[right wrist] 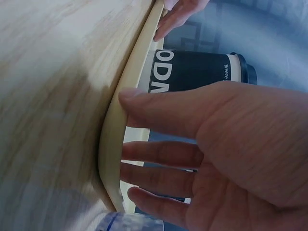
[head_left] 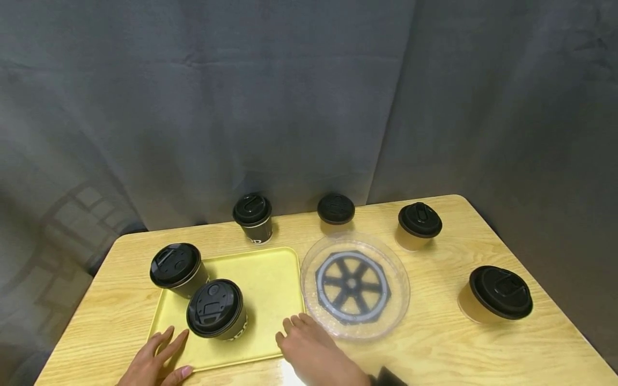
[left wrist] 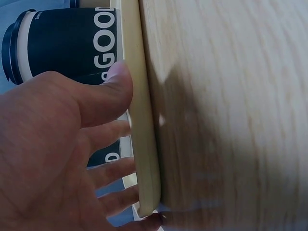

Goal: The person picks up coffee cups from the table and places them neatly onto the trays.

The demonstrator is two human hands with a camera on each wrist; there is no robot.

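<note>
A yellow tray (head_left: 267, 289) lies on the wooden table, one dark lidded paper cup (head_left: 217, 311) standing on it. A second dark cup (head_left: 178, 269) stands at the tray's far left corner, overlapping its edge in the head view. My left hand (head_left: 154, 359) is at the near left corner, fingers spread, thumb at the near rim (left wrist: 142, 125) in the left wrist view. At the near right corner is my right hand (head_left: 316, 346); its thumb (right wrist: 132, 96) touches the near rim and its other fingers extend over the tray. Neither hand holds a cup.
Right of the tray sits a round clear turntable (head_left: 357, 332) with a dark spoked base. Behind stand a dark cup (head_left: 253, 217) and a tan cup (head_left: 336, 212) with black lid. Two more tan cups (head_left: 410, 240) (head_left: 473, 305) stand on the right. Grey curtain (head_left: 289, 107) hangs behind.
</note>
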